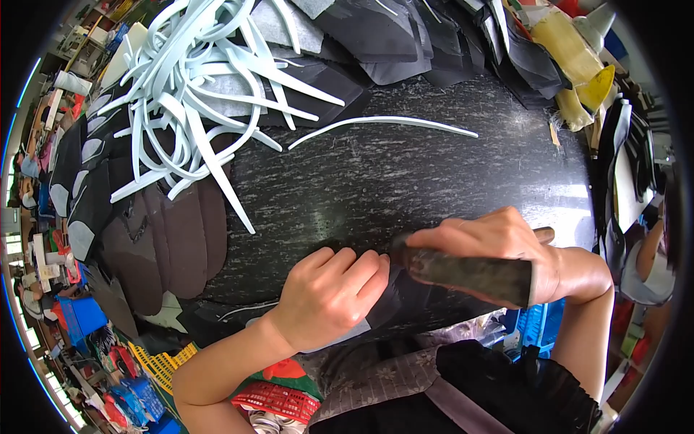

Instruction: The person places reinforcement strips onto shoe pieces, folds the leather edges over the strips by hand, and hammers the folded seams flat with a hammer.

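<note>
My right hand (491,239) is wrapped round what looks like a hammer (470,275), with a long, flat, worn dark head and a wooden handle end showing behind the wrist. The tool's dark tip comes down beside the fingertips of my left hand (332,293). That hand's fingers are curled and pressed down on a thin black piece of material (387,300) near the table's front edge. The fingers cover most of the piece. Beyond both hands, one pale blue strip (383,121) lies in a shallow curve on the dark, streaked table (325,188).
A tangled heap of pale blue strips (191,94) fills the far left. Brown sole-shaped pieces (181,242) overlap below it. Stacks of black pieces (369,32) line the far edge. A yellow container (596,88) stands far right. A red basket (271,401) is below the table's front edge.
</note>
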`<move>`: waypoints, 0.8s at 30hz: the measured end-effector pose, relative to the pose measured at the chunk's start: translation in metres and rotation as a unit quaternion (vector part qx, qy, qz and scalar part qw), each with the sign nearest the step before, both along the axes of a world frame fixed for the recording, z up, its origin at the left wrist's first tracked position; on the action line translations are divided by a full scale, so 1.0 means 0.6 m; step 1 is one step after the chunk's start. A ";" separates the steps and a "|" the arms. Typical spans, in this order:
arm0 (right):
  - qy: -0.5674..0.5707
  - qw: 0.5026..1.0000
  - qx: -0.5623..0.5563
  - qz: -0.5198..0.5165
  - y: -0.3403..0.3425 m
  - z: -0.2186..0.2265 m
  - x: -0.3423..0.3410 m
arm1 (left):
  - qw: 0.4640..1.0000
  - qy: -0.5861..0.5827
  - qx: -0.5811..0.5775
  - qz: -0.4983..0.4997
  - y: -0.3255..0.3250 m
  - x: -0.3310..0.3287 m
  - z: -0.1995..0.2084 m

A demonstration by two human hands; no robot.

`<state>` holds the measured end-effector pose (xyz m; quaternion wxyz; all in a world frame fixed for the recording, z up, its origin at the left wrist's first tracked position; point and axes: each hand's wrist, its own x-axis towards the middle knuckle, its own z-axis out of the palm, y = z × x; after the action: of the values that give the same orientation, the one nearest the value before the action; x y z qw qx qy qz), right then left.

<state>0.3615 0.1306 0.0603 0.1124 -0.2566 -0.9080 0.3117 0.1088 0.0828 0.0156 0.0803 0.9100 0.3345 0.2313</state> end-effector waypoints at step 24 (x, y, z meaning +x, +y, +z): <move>0.008 0.997 0.074 0.000 -0.011 0.010 -0.038 | 0.998 0.054 -0.012 0.041 -0.065 -0.021 0.016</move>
<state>0.3384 0.1243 0.0665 0.1383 -0.2450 -0.9276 0.2458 0.0959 0.0435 0.0255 0.0629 0.9057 0.3782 0.1807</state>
